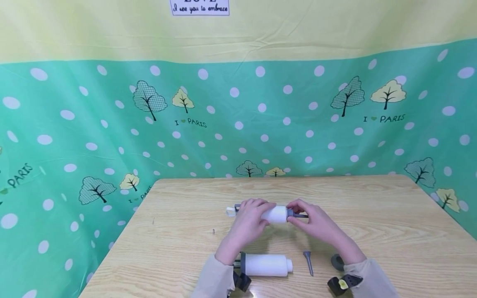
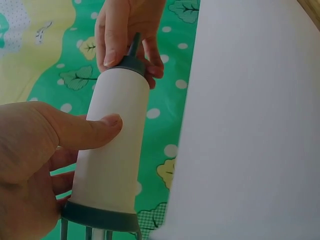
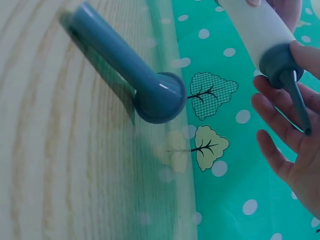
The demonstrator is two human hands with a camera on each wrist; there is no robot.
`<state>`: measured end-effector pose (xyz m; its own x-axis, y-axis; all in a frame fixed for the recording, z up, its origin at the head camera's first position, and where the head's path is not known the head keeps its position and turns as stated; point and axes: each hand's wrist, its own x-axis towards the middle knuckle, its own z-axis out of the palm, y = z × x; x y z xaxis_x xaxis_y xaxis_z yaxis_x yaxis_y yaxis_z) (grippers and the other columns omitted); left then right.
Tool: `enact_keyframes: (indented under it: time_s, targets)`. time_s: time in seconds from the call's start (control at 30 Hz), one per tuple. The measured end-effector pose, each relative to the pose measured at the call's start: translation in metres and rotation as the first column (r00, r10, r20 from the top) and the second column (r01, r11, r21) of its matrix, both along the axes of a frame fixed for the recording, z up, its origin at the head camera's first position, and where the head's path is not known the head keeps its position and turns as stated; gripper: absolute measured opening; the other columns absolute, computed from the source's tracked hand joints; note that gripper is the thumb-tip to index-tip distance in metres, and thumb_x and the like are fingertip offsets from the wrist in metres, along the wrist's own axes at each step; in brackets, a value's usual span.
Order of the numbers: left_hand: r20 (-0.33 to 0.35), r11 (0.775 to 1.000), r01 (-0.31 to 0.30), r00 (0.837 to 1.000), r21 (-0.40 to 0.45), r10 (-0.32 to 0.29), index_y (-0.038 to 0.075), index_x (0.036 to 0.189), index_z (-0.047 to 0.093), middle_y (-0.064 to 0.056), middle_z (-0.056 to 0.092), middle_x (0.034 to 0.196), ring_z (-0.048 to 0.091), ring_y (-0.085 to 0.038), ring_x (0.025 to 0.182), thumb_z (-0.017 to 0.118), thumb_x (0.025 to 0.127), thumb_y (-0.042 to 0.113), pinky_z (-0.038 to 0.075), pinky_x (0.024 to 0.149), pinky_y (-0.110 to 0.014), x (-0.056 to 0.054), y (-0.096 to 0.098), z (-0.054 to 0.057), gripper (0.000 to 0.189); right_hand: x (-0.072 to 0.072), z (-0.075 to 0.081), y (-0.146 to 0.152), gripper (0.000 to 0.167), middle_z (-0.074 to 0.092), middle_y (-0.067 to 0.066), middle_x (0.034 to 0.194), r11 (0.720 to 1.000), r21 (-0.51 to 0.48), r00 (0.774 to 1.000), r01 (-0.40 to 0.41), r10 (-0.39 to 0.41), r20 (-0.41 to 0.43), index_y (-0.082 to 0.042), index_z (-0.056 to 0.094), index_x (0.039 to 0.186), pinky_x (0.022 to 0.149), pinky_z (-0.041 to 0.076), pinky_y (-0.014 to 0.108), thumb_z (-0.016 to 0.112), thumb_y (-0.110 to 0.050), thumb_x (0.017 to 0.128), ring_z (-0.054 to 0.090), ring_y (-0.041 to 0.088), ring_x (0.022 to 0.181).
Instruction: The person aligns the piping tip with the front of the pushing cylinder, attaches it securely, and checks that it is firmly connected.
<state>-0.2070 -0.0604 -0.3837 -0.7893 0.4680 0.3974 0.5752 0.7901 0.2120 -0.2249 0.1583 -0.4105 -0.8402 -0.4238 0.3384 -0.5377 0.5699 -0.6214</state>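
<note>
A white syringe-like tube (image 1: 276,214) is held lengthwise over the table between both hands. My left hand (image 1: 250,217) grips its barrel, the thumb lying across the white wall in the left wrist view. Below that hand are a dark grey collar (image 2: 102,216) and the tops of some rods. At the other end sits a grey tapered nozzle (image 3: 295,95), its thin tip pointing away from the barrel. My right hand (image 1: 314,219) pinches the wide base of this nozzle between thumb and fingers, right at the barrel's end.
A second white tube (image 1: 266,265) with a dark collar lies near the front, partly behind the left wrist. To its right lies a loose grey nozzle (image 1: 308,263) with a flared end. A dark grey ring (image 1: 337,262) is beside the right wrist. Patterned cloth (image 1: 261,116) hangs behind the table.
</note>
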Motion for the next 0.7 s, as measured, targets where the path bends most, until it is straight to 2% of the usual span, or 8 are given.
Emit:
enact_keyframes:
  time_s: [0.13,0.37,0.53,0.7]
  targets:
    - [-0.010,1.000,0.005,1.000,0.001,-0.005,0.019,0.117,0.061,0.002,0.063,0.112,0.055,-0.018,0.103,0.073,0.073,0.016,0.038,0.092,-0.036,-0.0003,-0.0002,-0.0010,0.046,0.0004,0.0005,-0.0006,0.027,0.063,-0.008,0.096,1.000,0.006,1.000,0.004,-0.004,0.025,-0.020,0.056,0.110,0.073,0.050,0.027,0.056,-0.036,0.088,0.058,0.010,0.090]
    - [0.007,1.000,-0.001,1.000,0.011,0.000,0.019,0.119,0.060,0.001,0.062,0.113,0.054,-0.018,0.105,0.073,0.073,0.016,0.038,0.093,-0.036,-0.0013,-0.0006,0.0002,0.048,0.0005,0.0029,0.0001,0.039,0.062,-0.008,0.097,1.000,-0.003,0.999,0.022,-0.021,0.048,-0.016,0.054,0.116,0.081,0.050,0.034,0.059,-0.040,0.085,0.058,0.010,0.091]
    - [0.016,1.000,-0.003,1.000,0.019,0.002,0.020,0.119,0.060,0.001,0.062,0.114,0.054,-0.018,0.105,0.073,0.072,0.016,0.038,0.094,-0.037,-0.0016,-0.0011,0.0002,0.049,0.0004,0.0003,0.0008,0.050,0.061,-0.007,0.103,1.000,-0.018,1.000,-0.004,0.005,0.018,-0.015,0.053,0.118,0.080,0.049,0.033,0.068,-0.040,0.077,0.058,0.012,0.091]
    - [0.019,1.000,-0.007,1.000,0.022,0.006,0.020,0.118,0.060,0.001,0.062,0.114,0.054,-0.018,0.105,0.074,0.072,0.016,0.038,0.094,-0.037,-0.0021,-0.0013,-0.0009,0.049,0.0004,-0.0010,0.0003,0.053,0.060,-0.008,0.106,1.000,-0.022,0.999,-0.019,0.018,-0.039,-0.014,0.053,0.117,0.080,0.049,0.031,0.073,-0.035,0.073,0.057,0.009,0.089]
